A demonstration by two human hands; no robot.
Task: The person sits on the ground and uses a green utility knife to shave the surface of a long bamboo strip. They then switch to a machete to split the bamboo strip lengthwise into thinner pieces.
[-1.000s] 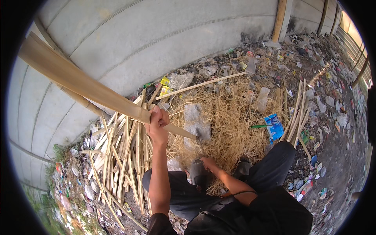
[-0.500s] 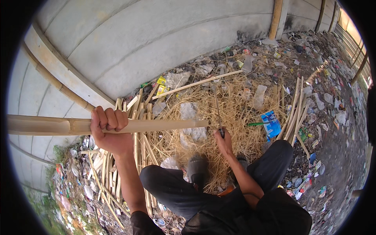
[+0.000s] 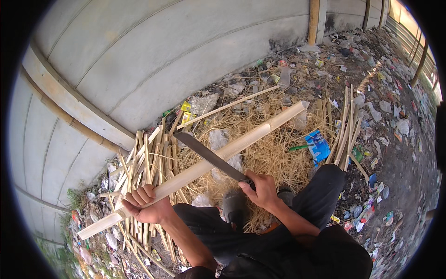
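My left hand [image 3: 147, 204] is closed round a long, pale split bamboo piece [image 3: 251, 139] close to its lower left end. The bamboo slants up and away to the right, over the shavings. In my right hand [image 3: 261, 189] is the dark handle of a machete [image 3: 211, 157], held in closed fingers. Its broad blade points up and left and lies across the bamboo; whether the edge touches the wood I cannot tell. Beneath both spreads a heap of straw-coloured bamboo shavings [image 3: 272, 162].
Many cut bamboo strips [image 3: 147, 160] are piled at the left, and a smaller bundle [image 3: 346, 128] lies to the right. A single strip [image 3: 232, 106] rests beyond the shavings. A blue packet [image 3: 318, 148] lies near my right knee. Litter covers the ground before a grey concrete wall [image 3: 186, 51].
The bamboo has swung from level to a rising slant and reaches farther right. My left hand is lower. The machete has turned from pointing away to lying leftward across the bamboo.
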